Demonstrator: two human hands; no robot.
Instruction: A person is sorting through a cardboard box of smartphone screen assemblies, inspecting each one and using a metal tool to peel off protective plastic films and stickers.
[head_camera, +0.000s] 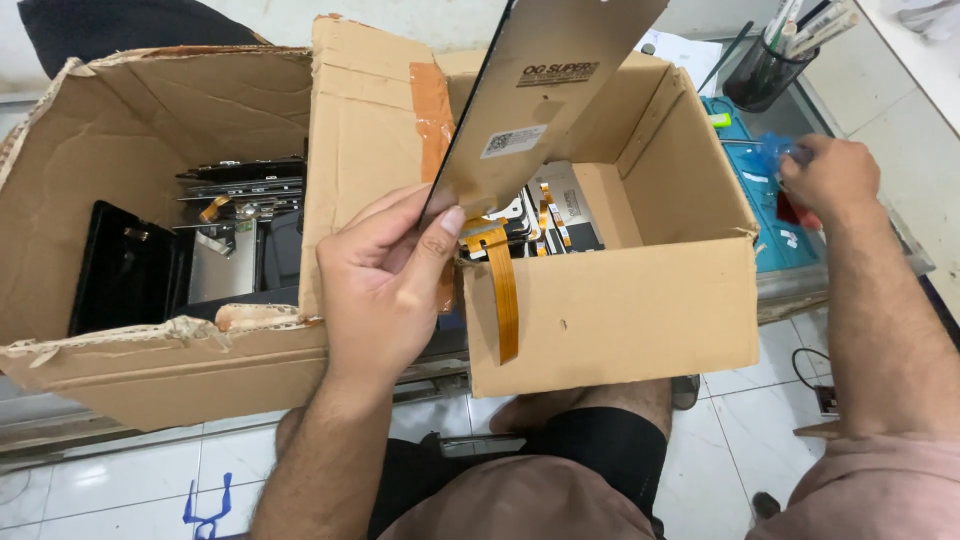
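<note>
Left hand (385, 285) pinches display panel (545, 95) with orange flex cable (503, 290) above cardboard box (620, 310); right hand (830, 180) fingers closed on blue plastic piece (772, 152) over blue tray (775, 235).

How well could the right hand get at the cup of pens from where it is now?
Probably yes. The right hand rests on the blue tray holding a blue wrapper, and the cup of pens stands just beyond it with nothing between. The wrapper would hamper its grip.
</note>
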